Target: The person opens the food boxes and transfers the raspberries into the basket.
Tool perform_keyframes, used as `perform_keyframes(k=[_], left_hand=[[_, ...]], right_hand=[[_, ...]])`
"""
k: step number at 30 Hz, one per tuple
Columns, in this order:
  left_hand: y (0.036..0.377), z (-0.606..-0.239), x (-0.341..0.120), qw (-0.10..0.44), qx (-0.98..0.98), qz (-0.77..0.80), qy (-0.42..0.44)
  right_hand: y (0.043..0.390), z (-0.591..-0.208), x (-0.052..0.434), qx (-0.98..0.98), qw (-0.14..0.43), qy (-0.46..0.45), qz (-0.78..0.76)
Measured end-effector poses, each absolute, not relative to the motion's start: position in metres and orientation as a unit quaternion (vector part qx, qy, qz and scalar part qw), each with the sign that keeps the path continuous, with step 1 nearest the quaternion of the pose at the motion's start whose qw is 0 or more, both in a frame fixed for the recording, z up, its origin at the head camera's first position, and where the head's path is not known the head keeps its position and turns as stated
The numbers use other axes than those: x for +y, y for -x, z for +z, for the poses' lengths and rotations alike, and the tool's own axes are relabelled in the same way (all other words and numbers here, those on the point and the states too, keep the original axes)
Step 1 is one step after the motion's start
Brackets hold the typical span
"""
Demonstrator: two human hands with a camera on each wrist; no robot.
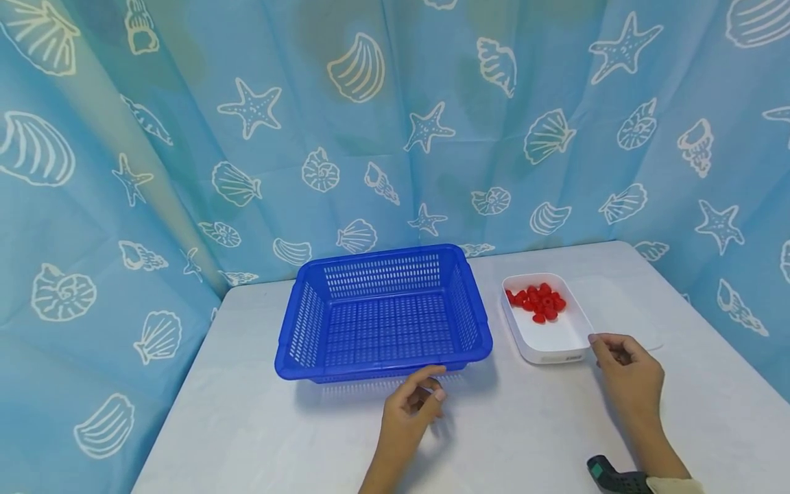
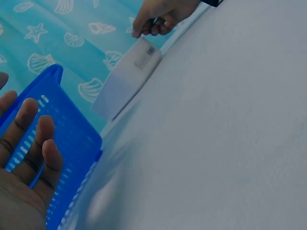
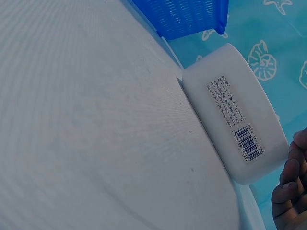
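From my head view both forearms run off the bottom edge, and a dark device [image 1: 607, 475] near my right wrist is cut off too, so I cannot tell what it is. My left wrist view shows only part of my palm and a blurred stretch of the blue basket's wall; my right wrist view catches just a few fingertips [image 3: 292, 189] at the lower right corner, with the white tray's [image 3: 230, 115] labelled side filling the middle and its contents hidden. The blue basket [image 1: 382, 312] stands on the white surface [image 1: 524, 425] in front of me, and my left hand [image 1: 415, 405] hovers just before its near rim, fingers [image 1: 432, 374] loosely curled, thumb and forefinger close to the rim; I cannot tell whether they touch it, and they hold nothing. In the left wrist view those fingers [image 2: 33, 139] look relaxed and slightly spread against the basket wall. The white tray [image 1: 546, 346] sits just right of the basket, with small red pieces [image 1: 538, 302] heaped at its far end. My right hand [image 1: 626, 374] rests beside the tray's near right corner, fingers loosely bent, the forefinger tip at or touching that corner, gripping nothing.
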State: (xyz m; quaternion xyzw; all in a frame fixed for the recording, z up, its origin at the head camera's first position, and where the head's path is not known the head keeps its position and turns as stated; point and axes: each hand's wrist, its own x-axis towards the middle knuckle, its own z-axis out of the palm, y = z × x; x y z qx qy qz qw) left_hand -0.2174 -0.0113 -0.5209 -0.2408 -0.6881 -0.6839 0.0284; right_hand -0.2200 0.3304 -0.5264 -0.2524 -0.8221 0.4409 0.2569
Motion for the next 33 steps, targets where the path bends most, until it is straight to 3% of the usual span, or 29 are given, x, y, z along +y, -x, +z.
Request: perform_keyframes(k=[16, 33], left_hand=[[0.218, -0.517, -0.039, 0.031, -0.697, -0.684, 0.212], [0.217, -0.513, -0.072, 0.080, -0.679, -0.695, 0.221]], right_hand=[[0.224, -0.530, 0.333, -0.826, 0.256, 0.261, 0.429], [0.225, -0.531, 0.332, -0.833, 0.253, 0.249, 0.424]])
